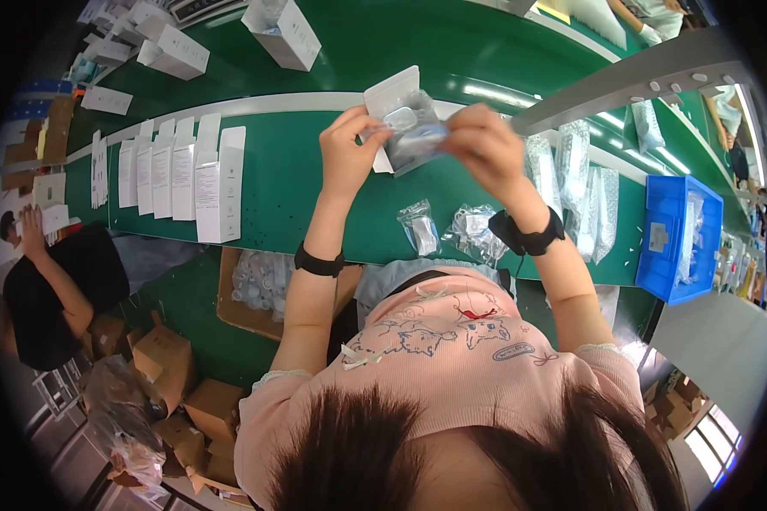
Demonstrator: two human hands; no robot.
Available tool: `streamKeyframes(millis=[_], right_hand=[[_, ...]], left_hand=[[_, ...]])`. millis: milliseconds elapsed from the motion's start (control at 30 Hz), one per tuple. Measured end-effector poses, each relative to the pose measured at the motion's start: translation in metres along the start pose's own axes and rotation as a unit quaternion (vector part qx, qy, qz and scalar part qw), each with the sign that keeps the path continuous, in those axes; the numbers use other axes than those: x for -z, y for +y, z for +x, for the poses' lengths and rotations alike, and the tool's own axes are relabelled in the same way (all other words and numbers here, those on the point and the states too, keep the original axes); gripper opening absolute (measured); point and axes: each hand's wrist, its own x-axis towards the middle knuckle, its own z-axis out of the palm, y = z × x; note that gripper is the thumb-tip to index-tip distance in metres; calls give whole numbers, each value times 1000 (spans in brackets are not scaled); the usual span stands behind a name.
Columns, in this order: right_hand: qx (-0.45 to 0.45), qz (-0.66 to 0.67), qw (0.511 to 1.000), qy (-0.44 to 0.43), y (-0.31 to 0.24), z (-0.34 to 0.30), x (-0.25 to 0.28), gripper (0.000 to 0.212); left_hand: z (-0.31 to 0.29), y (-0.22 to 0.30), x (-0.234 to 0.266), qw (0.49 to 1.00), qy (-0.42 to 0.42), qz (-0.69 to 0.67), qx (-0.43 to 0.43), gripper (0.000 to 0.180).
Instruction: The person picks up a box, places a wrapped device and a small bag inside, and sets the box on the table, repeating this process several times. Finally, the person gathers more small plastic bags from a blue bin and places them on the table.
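Box (394, 92) pinched in left hand (348, 152), best kept steady; bag (416, 145) met by blurred right hand (489, 149), whose grip cannot be told.

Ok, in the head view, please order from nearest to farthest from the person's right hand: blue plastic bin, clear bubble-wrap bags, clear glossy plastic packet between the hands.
1. Clear glossy plastic packet: just left of the right hand.
2. Clear bubble-wrap bags: to the right.
3. Blue plastic bin: farther right, past the bags.
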Motion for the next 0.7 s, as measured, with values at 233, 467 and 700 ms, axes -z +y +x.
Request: streamKeyframes(millis=[233,467,700], right_hand=[[120,-120,956,-241,18,1,-27,34],[45,-152,956,-247,17,-19,-11,71],[-180,100,976,-68,57,-48,-46,104]], left_hand=[[0,-5,3,998,-10,-34,49,16],[-8,-87,81,968,101,227,-26,59],[-41,-143,159,738,-5,625,254,94]])
